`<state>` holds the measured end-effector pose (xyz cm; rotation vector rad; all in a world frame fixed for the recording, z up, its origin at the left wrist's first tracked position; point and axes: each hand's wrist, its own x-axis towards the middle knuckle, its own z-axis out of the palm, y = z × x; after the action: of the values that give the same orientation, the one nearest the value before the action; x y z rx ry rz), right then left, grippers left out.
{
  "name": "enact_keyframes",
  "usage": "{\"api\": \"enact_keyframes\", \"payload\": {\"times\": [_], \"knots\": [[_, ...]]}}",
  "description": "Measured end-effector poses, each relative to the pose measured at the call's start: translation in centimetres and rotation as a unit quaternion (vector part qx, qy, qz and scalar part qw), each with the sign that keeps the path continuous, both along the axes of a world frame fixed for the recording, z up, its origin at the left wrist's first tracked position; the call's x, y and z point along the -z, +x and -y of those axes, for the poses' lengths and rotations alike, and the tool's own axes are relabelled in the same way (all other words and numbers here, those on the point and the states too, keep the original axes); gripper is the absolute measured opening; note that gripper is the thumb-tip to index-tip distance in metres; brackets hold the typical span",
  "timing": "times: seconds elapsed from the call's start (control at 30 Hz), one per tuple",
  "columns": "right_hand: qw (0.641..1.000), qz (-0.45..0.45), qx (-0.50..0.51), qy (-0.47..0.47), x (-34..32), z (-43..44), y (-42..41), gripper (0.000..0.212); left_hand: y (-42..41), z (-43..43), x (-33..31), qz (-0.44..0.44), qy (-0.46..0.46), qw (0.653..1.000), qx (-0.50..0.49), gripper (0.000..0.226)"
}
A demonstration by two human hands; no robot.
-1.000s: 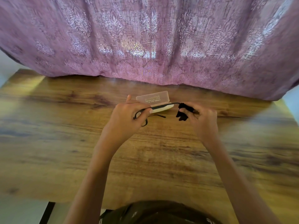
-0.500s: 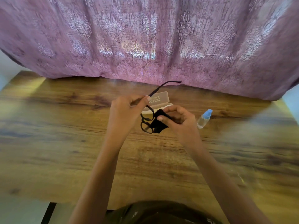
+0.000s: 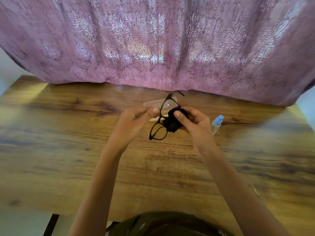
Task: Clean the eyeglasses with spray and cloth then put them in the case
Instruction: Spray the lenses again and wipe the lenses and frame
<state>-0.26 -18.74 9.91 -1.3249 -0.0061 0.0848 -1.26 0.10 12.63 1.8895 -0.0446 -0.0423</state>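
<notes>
Eyeglasses (image 3: 157, 132) pinched in left hand (image 3: 134, 121); right hand (image 3: 192, 120) presses black cloth (image 3: 173, 121) on lens.

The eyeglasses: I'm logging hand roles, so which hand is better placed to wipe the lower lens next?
Probably the right hand: it already pinches the black cloth at the eyeglasses, while the left hand steadies the frame.

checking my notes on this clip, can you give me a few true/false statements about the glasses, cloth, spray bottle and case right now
1. The left hand holds the eyeglasses. True.
2. The right hand presses a white cloth on them. False: the cloth is black.
3. The spray bottle is in the right hand. False: it lies on the table, right of that hand.
4. The case sits open behind the hands. True.
</notes>
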Motion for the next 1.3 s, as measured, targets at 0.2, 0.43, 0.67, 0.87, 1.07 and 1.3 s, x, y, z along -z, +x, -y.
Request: {"api": "enact_keyframes", "payload": {"times": [0.2,0.43,0.67,0.87,1.07,1.3], "knots": [[0.982,-0.112,0.009,0.149,0.0,1.3,1.1,0.014,-1.6,-1.2,1.7,0.002,-0.048,0.992,0.113,0.021],[0.954,-0.192,0.052,0.225,-0.2,0.9,1.8,0.029,-1.1,-0.5,2.4,-0.013,-0.065,0.990,0.121,0.022],[0.959,-0.181,0.001,0.216,0.0,1.1,1.5,0.033,-0.8,0.6,2.0,0.029,-0.136,0.990,-0.009,0.014],[0.978,-0.161,-0.072,0.112,0.9,0.4,-0.3,0.028,-0.4,1.9,1.7,-0.001,-0.223,0.969,-0.107,0.021],[0.994,-0.085,-0.039,0.056,0.2,-1.3,-1.2,0.036,-0.2,3.0,1.7,-0.023,-0.264,0.956,-0.129,0.012],[0.998,-0.040,-0.024,-0.035,-0.3,-2.4,-1.3,0.024,-0.3,3.8,1.5,-0.021,-0.288,0.945,-0.153,0.008]]}}
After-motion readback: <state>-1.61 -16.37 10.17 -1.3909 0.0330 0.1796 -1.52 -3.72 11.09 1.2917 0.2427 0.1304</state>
